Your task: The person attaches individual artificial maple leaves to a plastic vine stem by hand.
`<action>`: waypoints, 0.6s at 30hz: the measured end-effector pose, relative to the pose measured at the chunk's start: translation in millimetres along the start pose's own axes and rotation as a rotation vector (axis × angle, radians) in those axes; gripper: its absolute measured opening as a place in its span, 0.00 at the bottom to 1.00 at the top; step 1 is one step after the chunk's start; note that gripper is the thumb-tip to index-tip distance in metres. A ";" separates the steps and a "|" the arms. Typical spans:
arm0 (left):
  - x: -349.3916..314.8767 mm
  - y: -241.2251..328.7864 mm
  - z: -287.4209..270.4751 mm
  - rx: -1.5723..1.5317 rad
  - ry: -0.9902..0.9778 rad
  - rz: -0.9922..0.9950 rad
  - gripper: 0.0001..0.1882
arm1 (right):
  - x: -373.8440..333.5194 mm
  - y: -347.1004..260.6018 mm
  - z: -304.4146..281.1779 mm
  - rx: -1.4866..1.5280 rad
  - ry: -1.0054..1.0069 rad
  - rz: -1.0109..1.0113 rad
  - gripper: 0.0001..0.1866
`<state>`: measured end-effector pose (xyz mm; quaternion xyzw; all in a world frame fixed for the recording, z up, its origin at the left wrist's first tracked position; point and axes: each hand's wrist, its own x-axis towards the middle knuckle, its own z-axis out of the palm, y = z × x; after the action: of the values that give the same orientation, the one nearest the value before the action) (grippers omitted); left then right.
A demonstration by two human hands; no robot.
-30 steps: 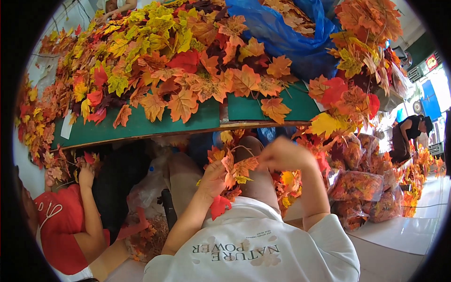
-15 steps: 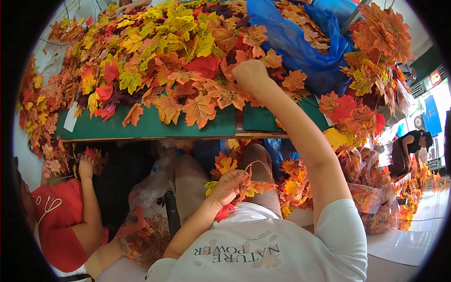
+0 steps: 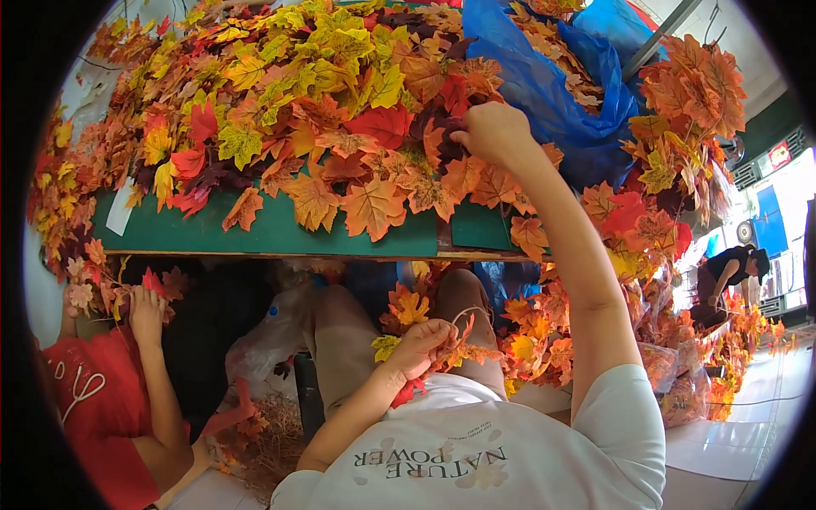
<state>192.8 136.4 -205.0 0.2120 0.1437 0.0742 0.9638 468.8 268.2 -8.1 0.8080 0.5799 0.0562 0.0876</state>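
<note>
Over my lap, my left hand is closed around the thin brown stem of an artificial leaf garland. Orange and yellow leaves hang from it, and a red leaf shows below my wrist. My right hand reaches across the table into a heap of artificial maple leaves in yellow, orange, red and dark purple. Its fingers are curled in among orange and dark red leaves beside a blue plastic bag. Whatever those fingers grip is hidden.
The green table has a wooden front edge above my knees. At left, a person in red handles a leaf sprig. Clear bags of leaves stand on the floor at right, and another person bends farther back.
My right hand has moved right along the heap, toward the blue bag, and nearby leaves have shifted. The left hand stays over my lap with the garland stem.
</note>
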 end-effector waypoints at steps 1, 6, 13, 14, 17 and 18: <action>0.5 0.5 -0.1 0.011 -0.001 -0.036 0.11 | 4.6 -7.6 4.9 0.008 0.192 -0.032 0.09; 1.0 -3.5 -6.3 0.014 -0.020 -0.054 0.10 | 14.6 -47.8 2.4 0.401 0.755 -0.486 0.10; -0.3 0.3 -4.3 -0.016 -0.017 -0.055 0.09 | 39.0 -58.7 22.3 0.042 0.214 -0.335 0.13; -0.3 1.4 -6.4 -0.016 -0.020 -0.055 0.09 | 41.3 -54.1 26.9 0.093 0.249 -0.335 0.13; -4.6 0.1 -12.5 -0.050 -0.089 -0.087 0.09 | 29.0 -56.1 4.1 0.146 0.372 -0.258 0.13; -5.1 -2.3 -11.6 -0.046 -0.056 -0.060 0.09 | 24.4 -55.2 -2.4 0.155 0.486 -0.228 0.13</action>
<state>184.6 137.8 -214.9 0.1876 0.1211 0.0426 0.9738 425.0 308.7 -17.4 0.7046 0.6738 0.1934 -0.1105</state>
